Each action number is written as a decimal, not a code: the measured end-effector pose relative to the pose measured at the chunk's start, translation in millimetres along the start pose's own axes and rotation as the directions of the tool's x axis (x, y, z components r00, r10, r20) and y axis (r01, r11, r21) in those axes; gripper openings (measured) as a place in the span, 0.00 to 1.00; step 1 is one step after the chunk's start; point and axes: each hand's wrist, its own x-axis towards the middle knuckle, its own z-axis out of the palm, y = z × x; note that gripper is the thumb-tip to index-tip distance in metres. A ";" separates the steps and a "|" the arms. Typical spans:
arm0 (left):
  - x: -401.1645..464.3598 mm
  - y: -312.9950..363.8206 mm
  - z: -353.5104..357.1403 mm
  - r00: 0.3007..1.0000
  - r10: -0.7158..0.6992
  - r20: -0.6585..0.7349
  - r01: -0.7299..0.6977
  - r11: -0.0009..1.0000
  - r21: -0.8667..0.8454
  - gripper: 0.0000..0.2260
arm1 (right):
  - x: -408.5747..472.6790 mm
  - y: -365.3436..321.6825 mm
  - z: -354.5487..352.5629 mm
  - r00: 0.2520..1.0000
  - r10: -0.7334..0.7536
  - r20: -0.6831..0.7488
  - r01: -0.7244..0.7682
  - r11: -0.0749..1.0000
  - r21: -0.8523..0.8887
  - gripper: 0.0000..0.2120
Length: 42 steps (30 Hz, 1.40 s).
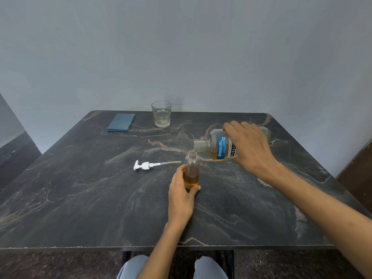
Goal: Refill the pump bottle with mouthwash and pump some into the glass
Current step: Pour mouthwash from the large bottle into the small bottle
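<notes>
The small pump bottle (192, 171) is held upright near the middle of the tabletop (80, 198), its long axis vertical and its open neck pointing up. The left hand (181, 196) is wrapped round its lower half, fingers curled behind it and the thumb pressed across the base in front. Amber liquid is seen in roughly the bottom third of the bottle.

The mouthwash bottle (220, 147) is gripped by the right hand (251, 148) from above, fingers closed over its body. It is tipped onto its side, its long axis nearly level, with the uncapped mouth pointing left and poised just above the small bottle's neck. No stream can be made out between them.

The white pump head (148, 165) is laid flat left of the small bottle, its tube pointing towards it. A glass (161, 113) is stood near the far edge, with a folded blue cloth (121, 121) beside it towards the far left corner.
</notes>
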 end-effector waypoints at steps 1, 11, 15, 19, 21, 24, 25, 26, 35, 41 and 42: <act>0.1 0.1 -0.1 1.000 -0.002 -0.001 0.002 1.000 -0.001 0.29 | 0.0 0.1 0.1 1.000 -0.001 -0.002 0.001 1.000 -0.001 0.30; -0.8 1.6 -0.5 1.000 0.003 -0.002 -0.003 1.000 -0.002 0.29 | 0.2 0.0 0.2 1.000 0.001 0.000 -0.001 1.000 -0.018 0.31; -0.5 1.7 -0.5 1.000 0.009 -0.005 -0.009 1.000 0.009 0.29 | -0.2 -0.4 -0.1 1.000 0.001 -0.004 -0.001 1.000 -0.008 0.31; -0.4 1.5 -0.5 1.000 0.007 -0.003 -0.007 1.000 0.003 0.29 | -0.6 -0.7 -0.6 1.000 0.001 -0.003 -0.001 1.000 0.001 0.31; -0.3 1.3 -0.3 1.000 0.008 -0.004 -0.008 1.000 0.004 0.29 | -0.7 -0.3 -1.0 1.000 -0.002 -0.002 0.002 1.000 -0.004 0.31; -0.5 1.5 -0.2 1.000 0.007 -0.004 -0.007 1.000 0.006 0.29 | -0.8 0.4 -1.5 1.000 -0.005 -0.002 0.005 1.000 -0.008 0.31; -0.4 1.6 -0.1 1.000 0.006 -0.003 -0.006 1.000 0.006 0.29 | -0.7 0.4 -1.5 1.000 -0.004 -0.003 0.004 1.000 -0.008 0.31; -0.6 1.6 -0.2 1.000 0.005 -0.001 -0.005 1.000 0.006 0.29 | -0.6 0.4 -1.6 1.000 -0.004 -0.003 0.004 1.000 -0.009 0.31; -1.0 2.1 -0.6 1.000 0.005 -0.004 -0.005 1.000 0.002 0.29 | 0.0 0.0 -0.8 1.000 -0.008 0.004 0.008 1.000 -0.029 0.32; -1.3 2.5 -1.0 1.000 0.004 -0.003 -0.004 1.000 0.008 0.29 | -0.5 0.2 -0.8 1.000 -0.006 0.002 0.006 1.000 -0.026 0.31; -1.3 2.6 -1.0 1.000 0.002 -0.002 -0.002 1.000 0.008 0.29 | -0.6 0.3 -0.6 1.000 -0.007 0.003 0.007 1.000 -0.027 0.31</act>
